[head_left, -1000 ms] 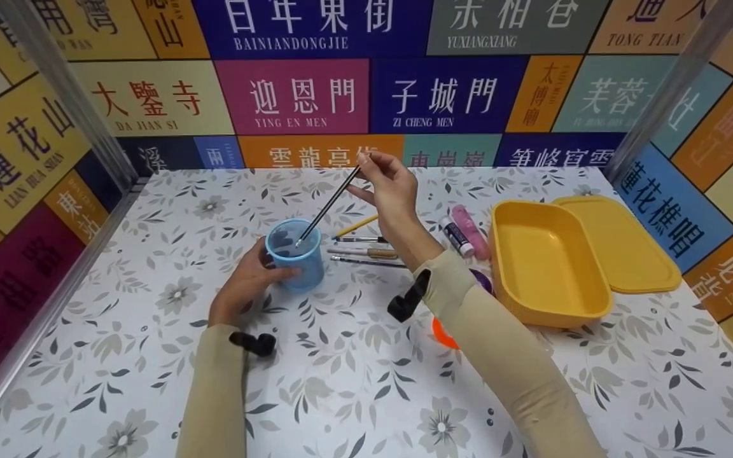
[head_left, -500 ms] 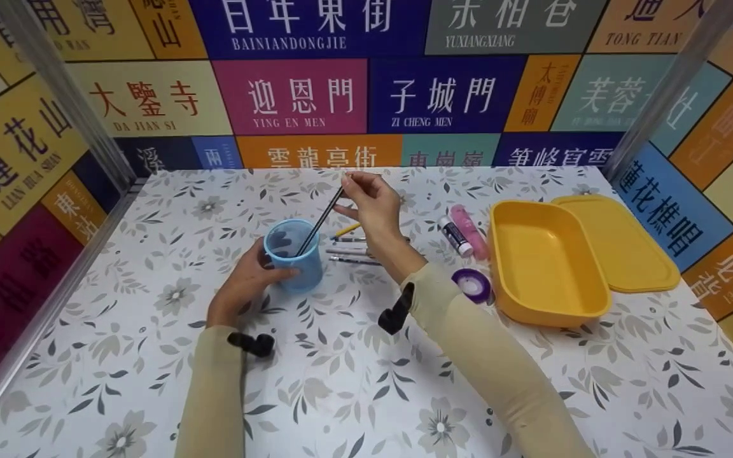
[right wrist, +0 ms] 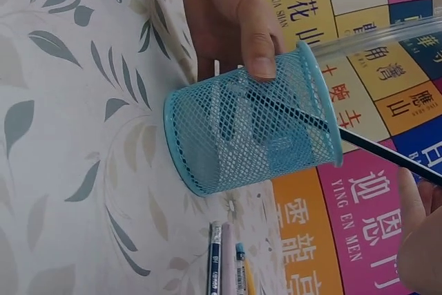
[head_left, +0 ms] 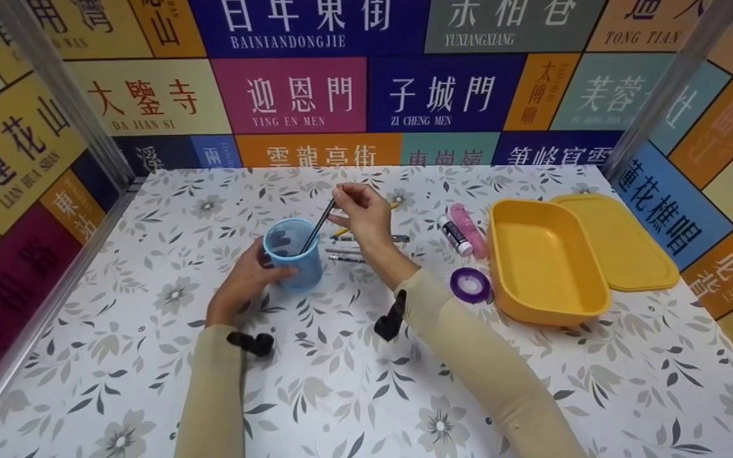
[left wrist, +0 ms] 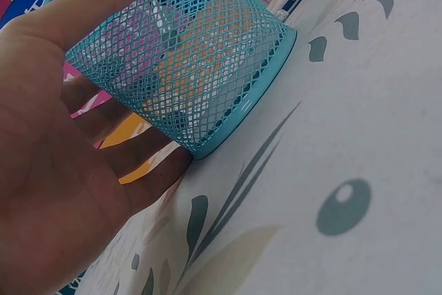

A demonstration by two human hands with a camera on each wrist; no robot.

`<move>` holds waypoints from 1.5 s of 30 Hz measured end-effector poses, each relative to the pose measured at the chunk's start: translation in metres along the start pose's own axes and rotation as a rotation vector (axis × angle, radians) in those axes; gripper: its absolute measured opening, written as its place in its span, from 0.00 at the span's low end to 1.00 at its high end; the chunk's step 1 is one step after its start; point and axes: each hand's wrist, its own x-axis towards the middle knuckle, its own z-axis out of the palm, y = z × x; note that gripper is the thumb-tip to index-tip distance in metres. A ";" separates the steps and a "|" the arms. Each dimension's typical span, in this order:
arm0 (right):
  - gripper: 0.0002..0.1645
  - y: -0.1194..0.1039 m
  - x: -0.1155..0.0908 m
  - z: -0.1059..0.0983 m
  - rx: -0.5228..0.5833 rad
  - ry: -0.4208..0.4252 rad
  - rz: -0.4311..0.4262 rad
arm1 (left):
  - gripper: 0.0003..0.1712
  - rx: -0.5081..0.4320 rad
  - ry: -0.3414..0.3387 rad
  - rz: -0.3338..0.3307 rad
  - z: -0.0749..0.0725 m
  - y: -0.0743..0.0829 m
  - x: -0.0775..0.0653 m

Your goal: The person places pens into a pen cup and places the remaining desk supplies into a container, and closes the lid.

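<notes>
A light blue mesh pencil cup (head_left: 306, 273) stands upright on the floral tablecloth. My left hand (head_left: 247, 280) grips it from the left side, thumb across the near face, fingers behind; the left wrist view shows the fingers (left wrist: 159, 177) reaching close to its base. My right hand (head_left: 366, 219), above and right of the cup, pinches the upper end of a dark, slim pencil (head_left: 319, 222). The pencil slants through the open top, and in the right wrist view its lower part (right wrist: 286, 110) shows through the mesh.
Right of the cup lie a yellow pencil (head_left: 342, 233) and several pens and pencils (right wrist: 215, 260), partly behind my right hand. Farther right are a glue stick (head_left: 455, 236), a pink rolled item (head_left: 468, 229), a purple tape roll (head_left: 470, 285), a yellow box (head_left: 551, 313) and its lid (head_left: 643, 254).
My right hand has moved down and left, lowering the pencil deeper into the cup. The left hand and cup stay put. The tape roll has come into fuller view; an orange item is no longer visible.
</notes>
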 end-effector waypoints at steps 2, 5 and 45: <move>0.14 0.002 0.000 0.000 0.006 0.001 -0.007 | 0.67 0.000 -0.004 -0.004 0.000 0.000 0.000; 0.13 0.005 -0.001 0.000 0.007 -0.001 -0.024 | 0.67 -0.003 -0.007 -0.015 0.000 0.000 0.000; 0.23 0.006 0.005 -0.071 -0.365 -0.275 0.079 | 0.65 -0.004 -0.006 0.011 -0.001 -0.002 -0.001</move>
